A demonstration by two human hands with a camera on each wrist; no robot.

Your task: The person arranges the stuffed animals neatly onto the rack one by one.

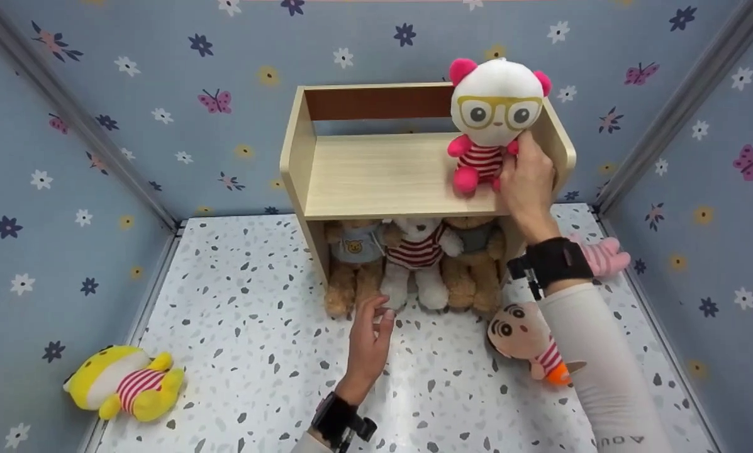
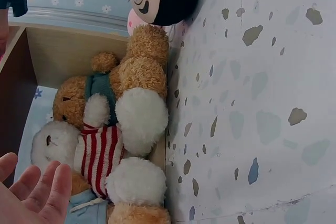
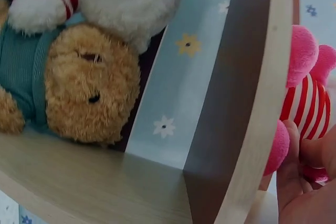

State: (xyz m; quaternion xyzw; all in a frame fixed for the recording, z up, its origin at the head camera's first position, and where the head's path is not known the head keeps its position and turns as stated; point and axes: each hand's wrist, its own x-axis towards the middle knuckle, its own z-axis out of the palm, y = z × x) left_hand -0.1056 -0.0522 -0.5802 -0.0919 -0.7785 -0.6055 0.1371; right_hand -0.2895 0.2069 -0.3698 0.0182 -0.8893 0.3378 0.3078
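Panda plush [image 1: 496, 126] is upright at the right end of the wooden upper shelf [image 1: 376, 176], its striped body pinched between thumb and fingers of the right hand [image 1: 530, 182], likely because a side grip steadies it and leaves its front facing out; whether its bottom rests on the wood is hard to tell. The left hand [image 1: 368, 349], fingers loosely apart and holding nothing, hovers before three bears [image 1: 414, 251] packed side by side below, probably propping one another up.

The right fingers [image 1: 526, 153] partly hide the plush panda [image 1: 492, 131].
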